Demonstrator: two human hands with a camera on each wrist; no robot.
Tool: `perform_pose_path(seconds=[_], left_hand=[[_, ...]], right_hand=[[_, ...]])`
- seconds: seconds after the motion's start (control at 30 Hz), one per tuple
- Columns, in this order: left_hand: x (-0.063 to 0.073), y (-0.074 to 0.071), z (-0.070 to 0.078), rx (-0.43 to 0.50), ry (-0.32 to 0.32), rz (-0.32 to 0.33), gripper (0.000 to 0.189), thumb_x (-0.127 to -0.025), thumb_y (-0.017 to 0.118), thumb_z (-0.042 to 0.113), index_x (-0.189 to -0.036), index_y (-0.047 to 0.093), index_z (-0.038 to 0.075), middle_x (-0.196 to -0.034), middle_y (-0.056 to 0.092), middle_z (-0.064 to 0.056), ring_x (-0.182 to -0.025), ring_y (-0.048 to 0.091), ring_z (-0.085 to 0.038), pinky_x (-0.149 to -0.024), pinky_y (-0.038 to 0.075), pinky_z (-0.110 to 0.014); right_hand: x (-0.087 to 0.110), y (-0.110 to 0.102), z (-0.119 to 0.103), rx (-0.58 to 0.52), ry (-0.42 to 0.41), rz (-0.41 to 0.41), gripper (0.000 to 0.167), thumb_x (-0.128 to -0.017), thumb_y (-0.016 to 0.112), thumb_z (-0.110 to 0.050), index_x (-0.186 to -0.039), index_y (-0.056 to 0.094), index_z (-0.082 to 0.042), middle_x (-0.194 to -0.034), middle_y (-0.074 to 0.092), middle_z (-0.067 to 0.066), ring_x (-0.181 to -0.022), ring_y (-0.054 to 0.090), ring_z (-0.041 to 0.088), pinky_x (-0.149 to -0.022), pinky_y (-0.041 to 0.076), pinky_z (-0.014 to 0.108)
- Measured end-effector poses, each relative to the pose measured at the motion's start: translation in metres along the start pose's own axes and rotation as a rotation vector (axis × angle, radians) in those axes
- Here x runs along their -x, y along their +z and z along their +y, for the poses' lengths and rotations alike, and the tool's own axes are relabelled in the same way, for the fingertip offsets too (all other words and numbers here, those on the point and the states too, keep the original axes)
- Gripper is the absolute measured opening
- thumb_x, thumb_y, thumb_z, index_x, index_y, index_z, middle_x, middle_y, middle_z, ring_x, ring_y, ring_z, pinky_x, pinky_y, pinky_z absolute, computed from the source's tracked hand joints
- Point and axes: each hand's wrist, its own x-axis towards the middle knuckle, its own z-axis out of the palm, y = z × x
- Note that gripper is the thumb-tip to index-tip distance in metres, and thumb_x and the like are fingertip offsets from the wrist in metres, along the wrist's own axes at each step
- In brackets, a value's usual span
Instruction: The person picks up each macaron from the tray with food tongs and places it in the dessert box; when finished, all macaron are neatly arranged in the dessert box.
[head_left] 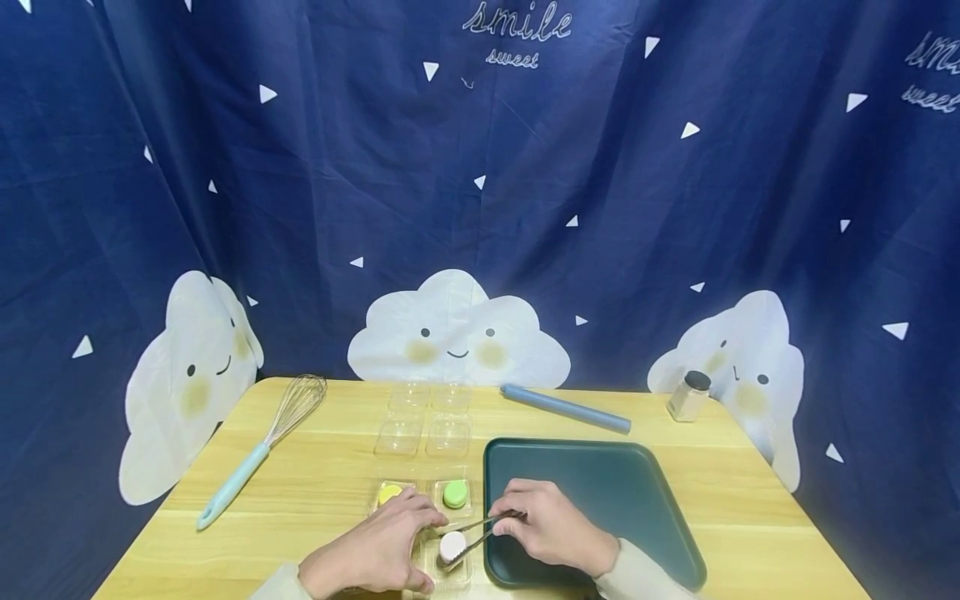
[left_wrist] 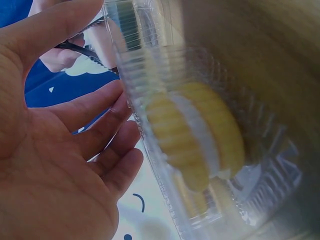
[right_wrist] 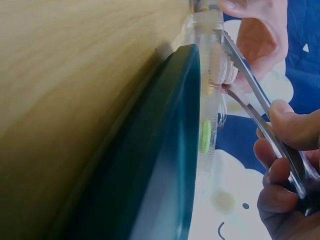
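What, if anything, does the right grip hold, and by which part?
The right grip holds the metal tongs by their two arms, well back from the tips; a pale macaron is between them.

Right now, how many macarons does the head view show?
3: yellow macaron past the left hand, green macaron right of that, pale macaron in the tongs. Others may be hidden.
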Motion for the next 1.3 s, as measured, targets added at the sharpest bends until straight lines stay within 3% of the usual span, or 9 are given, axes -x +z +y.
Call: perform_pose_path(seconds=[0.27,0.53,0.97,1.3], left_hand=[[-0.0006,-0.0003,-0.0013,-0.001,0.022,0.015,0.069,-0.065,0.092,0.044,-0.124,0.070,0.017,-0.122,0.065,0.011,-0.113,0.051,-0.008,-0.103,0.051,-0.039],[-0.0014,0.0003,-0.0011,-0.001,0.009,0.002,0.067,-0.066,0.091,0.045,-0.124,0.069,0.019,-0.122,0.064,0.013,-0.119,0.054,-0.014,-0.111,0.047,-0.046],[-0.0019,-0.0013,-0.0021,0.014,0.014,-0.009,0.067,-0.068,0.091,0.047,-0.125,0.069,0.020,-0.122,0.064,0.013,-0.109,0.050,-0.006,-0.098,0.052,-0.033],[-0.0007,-0.0015,-0.0015,0.022,0.009,-0.016,0.067,-0.067,0.091,0.046,-0.125,0.069,0.020,-0.121,0.064,0.013,-0.108,0.050,-0.006,-0.096,0.052,-0.033]], right_hand=[[-0.0011,0.0036,0.0006,0.039,-0.019,-0.022,0.008,-0.086,0.079,-0.016,-0.094,0.077,-0.014,-0.086,0.069,-0.007,-0.071,0.053,-0.009,-0.065,0.042,-0.001],[-0.0029,0.0068,0.0020,0.039,-0.021,-0.062,0.007,-0.089,0.077,-0.017,-0.095,0.077,-0.014,-0.087,0.070,-0.007,-0.069,0.052,-0.009,-0.064,0.041,-0.002],[-0.0056,0.0081,0.0014,0.019,0.006,-0.115,0.010,-0.090,0.076,-0.019,-0.098,0.077,-0.014,-0.088,0.070,-0.004,-0.070,0.054,-0.010,-0.063,0.042,-0.001],[-0.0055,0.0048,-0.0012,0.017,0.017,-0.138,0.012,-0.090,0.076,-0.020,-0.100,0.077,-0.014,-0.091,0.071,-0.003,-0.071,0.056,-0.010,-0.062,0.043,-0.001]])
